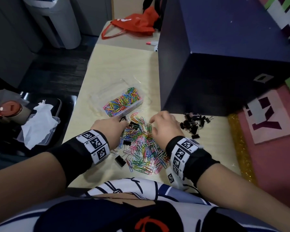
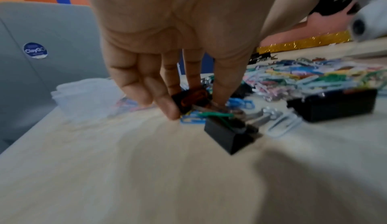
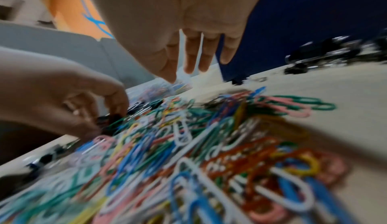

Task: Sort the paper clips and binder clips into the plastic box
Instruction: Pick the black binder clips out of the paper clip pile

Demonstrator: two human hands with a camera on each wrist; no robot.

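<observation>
A clear plastic box (image 1: 137, 104) on the table holds many coloured paper clips. In front of it lies a loose pile of coloured paper clips (image 1: 142, 148) with black binder clips (image 1: 120, 160) mixed in. My left hand (image 2: 194, 106) is at the pile's far left edge and pinches a small black binder clip (image 2: 184, 100) between thumb and fingers; in the head view the left hand (image 1: 122, 122) covers it. Another binder clip (image 2: 228, 135), with a green paper clip hooked on it, lies just in front. My right hand (image 3: 182, 73) hovers over the pile with fingers spread, holding nothing.
A separate heap of black binder clips (image 1: 194, 123) lies right of the pile, below a tall dark blue box (image 1: 208, 64). A clear plastic bag (image 1: 110, 87) lies behind the plastic box. A black tray (image 1: 66, 104) with tissue sits off the table's left edge.
</observation>
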